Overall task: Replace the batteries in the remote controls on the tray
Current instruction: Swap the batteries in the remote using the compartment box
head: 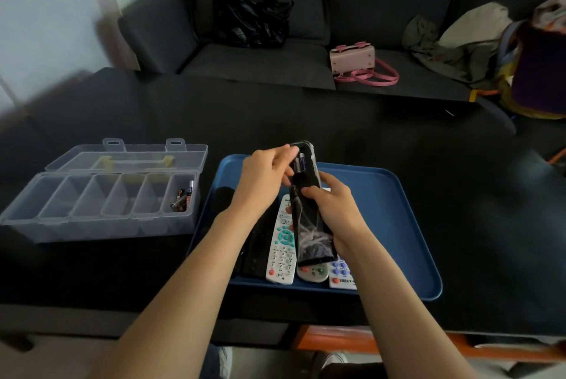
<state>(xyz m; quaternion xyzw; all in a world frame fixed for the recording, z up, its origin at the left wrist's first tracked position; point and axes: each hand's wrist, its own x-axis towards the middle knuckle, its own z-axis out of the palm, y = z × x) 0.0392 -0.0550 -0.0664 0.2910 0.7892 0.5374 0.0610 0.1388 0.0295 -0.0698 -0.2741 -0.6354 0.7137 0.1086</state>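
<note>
Right hand point(332, 207) gripping remote point(309, 219), left hand point(263, 176) pinching battery point(301, 161)

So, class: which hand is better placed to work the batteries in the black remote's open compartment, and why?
The left hand: its fingers already sit at the batteries in the open compartment. The right hand grips the black remote lower down, steadying it above the tray.

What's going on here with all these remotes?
A person is changing batteries. The right hand grips a black remote held above a blue tray, back side up with its compartment open. The left hand pinches at a battery in that compartment. More remotes lie on the tray. A clear organizer box beside it is open, with batteries in its rightmost compartment.
</note>
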